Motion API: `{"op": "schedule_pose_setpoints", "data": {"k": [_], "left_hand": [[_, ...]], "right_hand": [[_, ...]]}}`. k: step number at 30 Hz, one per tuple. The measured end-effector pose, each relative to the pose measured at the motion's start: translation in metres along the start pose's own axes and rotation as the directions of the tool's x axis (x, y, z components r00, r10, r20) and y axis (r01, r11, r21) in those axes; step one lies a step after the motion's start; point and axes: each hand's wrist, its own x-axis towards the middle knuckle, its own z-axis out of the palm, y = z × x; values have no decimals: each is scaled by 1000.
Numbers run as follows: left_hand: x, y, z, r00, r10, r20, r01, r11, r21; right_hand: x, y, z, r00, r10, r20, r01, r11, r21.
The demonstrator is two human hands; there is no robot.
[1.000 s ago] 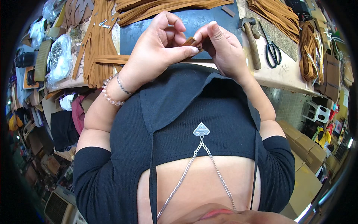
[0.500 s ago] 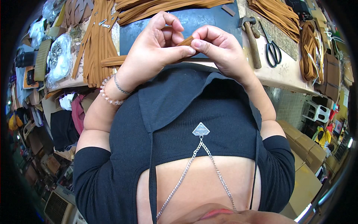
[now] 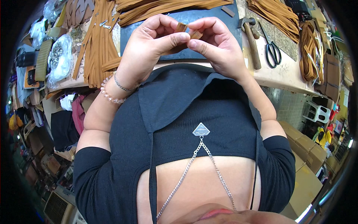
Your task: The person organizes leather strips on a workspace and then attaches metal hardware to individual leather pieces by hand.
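My left hand [image 3: 156,40] and my right hand [image 3: 220,46] meet over the dark blue-grey mat [image 3: 175,56]. Between their fingertips is the end of a brown zipper tape [image 3: 195,34], bent so that two short parts stand up. The left thumb and fingers pinch one part, the right thumb and forefinger the other. Behind the left wrist, a brown strip lies toward a bundle of long zipper tapes [image 3: 97,50]. Whether it joins the piece in my hands is hidden. Small silver zipper sliders [image 3: 106,26] rest on that bundle.
A wooden-handled hammer [image 3: 251,44] and black scissors [image 3: 273,52] lie right of the mat. More brown zipper tapes [image 3: 171,8] cover its far edge, and a coiled bundle [image 3: 309,52] sits far right. A clear plastic bag [image 3: 60,59] stands at the left.
The fingertips have shifted, and the zipper end, a single narrow strip before, now shows as two parts angled apart. My left hand has turned and moved slightly right.
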Motion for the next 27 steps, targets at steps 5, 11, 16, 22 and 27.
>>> {"op": "schedule_pose_setpoints", "data": {"k": [5,11,16,22,27], "left_hand": [[1,5,-1,997,-55,58,58,997,-57],[0,9,1,995,-71,68,73,997,-28],[0,7,-1,996,-65,58,64,998,16],[-1,5,0,996,16,84,-26,994,110],[-3,2,-3,997,29,73,-35,995,92]], "right_hand": [[4,9,2,995,-68,-72,70,997,23],[2,3,-4,991,-111,-78,107,993,-50],[2,7,-8,981,-185,-59,173,971,-164],[1,0,2,982,-188,-32,180,969,-172],[-1,4,1,990,-130,-57,127,990,-53]]}}
